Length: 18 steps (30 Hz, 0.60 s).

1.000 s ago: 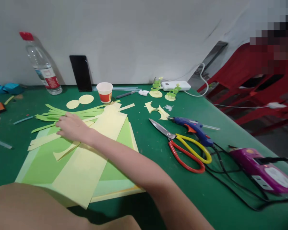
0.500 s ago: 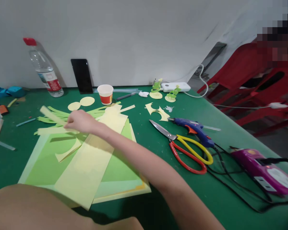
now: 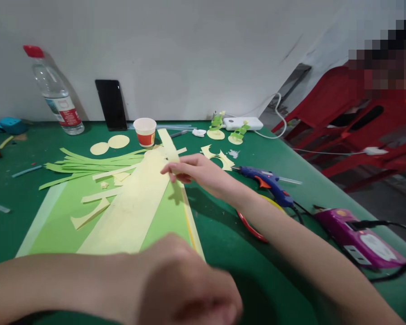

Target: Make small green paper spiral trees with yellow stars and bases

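My right hand [image 3: 196,174] pinches a pale yellow paper strip [image 3: 168,142], raised above the far end of the paper stack. Close to the camera, my left hand [image 3: 192,289] is curled in a loose fist, slightly blurred; whatever may be inside it is hidden. Under the hands lie green sheets [image 3: 59,221] with a wide pale yellow sheet [image 3: 122,216] slanting across them. Small yellow offcuts, including a curved scrap [image 3: 91,215], rest on the left side. Thin green strips [image 3: 94,163] are bunched behind them.
Scissors [image 3: 252,228], partly behind my right arm, lie near a blue glue gun [image 3: 267,178] and a purple power strip [image 3: 358,239]. At the back stand a paper cup [image 3: 145,133], a phone [image 3: 111,106], a water bottle [image 3: 59,99] and two small green paper pieces on round bases [image 3: 215,134].
My right hand has moved right from the left-hand scraps, carrying a yellow strip. My left hand has come up into view at the bottom middle. The camera view has shifted slightly.
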Motion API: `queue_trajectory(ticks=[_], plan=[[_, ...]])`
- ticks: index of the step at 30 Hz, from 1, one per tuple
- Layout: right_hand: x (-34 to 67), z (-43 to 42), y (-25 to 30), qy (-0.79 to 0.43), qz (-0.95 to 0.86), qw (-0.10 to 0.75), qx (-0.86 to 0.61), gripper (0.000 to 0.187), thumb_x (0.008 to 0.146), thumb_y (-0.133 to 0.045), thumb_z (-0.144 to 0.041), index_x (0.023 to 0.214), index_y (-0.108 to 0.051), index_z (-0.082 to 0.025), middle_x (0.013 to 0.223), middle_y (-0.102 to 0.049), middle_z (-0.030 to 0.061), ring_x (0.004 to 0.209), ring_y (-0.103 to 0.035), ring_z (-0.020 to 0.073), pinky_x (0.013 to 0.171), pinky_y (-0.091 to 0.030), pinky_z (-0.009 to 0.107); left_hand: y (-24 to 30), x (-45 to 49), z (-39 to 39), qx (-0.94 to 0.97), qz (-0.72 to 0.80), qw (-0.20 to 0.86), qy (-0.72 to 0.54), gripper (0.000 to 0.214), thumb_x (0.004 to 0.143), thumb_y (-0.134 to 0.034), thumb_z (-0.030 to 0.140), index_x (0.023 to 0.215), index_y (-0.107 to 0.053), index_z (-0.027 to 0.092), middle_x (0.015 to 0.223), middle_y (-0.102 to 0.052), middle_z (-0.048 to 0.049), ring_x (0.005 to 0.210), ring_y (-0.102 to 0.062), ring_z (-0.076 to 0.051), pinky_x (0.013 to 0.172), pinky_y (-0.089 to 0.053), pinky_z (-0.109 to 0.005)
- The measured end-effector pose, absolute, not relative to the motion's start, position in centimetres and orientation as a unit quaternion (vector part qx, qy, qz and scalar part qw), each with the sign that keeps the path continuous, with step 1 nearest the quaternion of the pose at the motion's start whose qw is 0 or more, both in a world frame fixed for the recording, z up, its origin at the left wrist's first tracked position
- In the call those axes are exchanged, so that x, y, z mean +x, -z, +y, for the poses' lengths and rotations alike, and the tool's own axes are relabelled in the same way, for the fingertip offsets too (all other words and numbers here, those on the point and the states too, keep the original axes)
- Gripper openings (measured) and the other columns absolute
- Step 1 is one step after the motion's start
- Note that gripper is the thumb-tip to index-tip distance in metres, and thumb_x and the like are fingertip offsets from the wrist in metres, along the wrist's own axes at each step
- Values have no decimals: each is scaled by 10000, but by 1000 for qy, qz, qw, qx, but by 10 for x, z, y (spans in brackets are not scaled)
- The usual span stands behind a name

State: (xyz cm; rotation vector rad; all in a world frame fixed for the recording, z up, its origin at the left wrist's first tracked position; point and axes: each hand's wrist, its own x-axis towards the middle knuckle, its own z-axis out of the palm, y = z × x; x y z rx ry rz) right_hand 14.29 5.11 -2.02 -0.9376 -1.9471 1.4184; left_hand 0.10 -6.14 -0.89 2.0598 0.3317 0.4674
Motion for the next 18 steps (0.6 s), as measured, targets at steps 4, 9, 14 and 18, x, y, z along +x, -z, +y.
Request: queue_trajectory(ticks=[4, 9, 14, 18], plan=[[179, 21, 17, -566, -682, 292, -359, 294, 831, -512, -399, 851, -682, -160, 636, -562, -9, 514, -359, 46, 489, -286, 205, -13, -11, -20, 821, 327, 348, -313, 400, 870, -408, 248, 478, -412, 170, 450, -403, 39, 421, -349, -73, 442, -291, -223], [186, -5, 17, -612, -651, 251, -373, 243, 811, -546, -328, 783, -686, -131, 595, -582, 0, 543, -450, 58, 488, -306, 197, -11, -15, 11, 768, 443, 373, -272, 314, 879, -444, 388, 742, -613, 162, 697, -565, 10, 598, -475, -97, 545, -379, -211], [182, -11, 19, -557, -699, 220, -391, 235, 801, -541, -345, 783, -667, -148, 725, -626, 23, 627, -513, 92, 529, -364, 217, 3, -9, 12, 741, 461, 401, -278, 320, 836, -515, 404, 690, -644, 151, 634, -580, 11, 566, -479, -90, 522, -380, -201], [185, -9, 14, -443, -691, 349, -452, 189, 787, -562, -329, 890, -631, -187, 818, -620, 14, 696, -530, 103, 588, -407, 226, 6, -5, 4, 735, 446, 461, -219, 354, 808, -552, 395, 567, -578, 138, 516, -506, 26, 482, -419, -75, 461, -321, -198]])
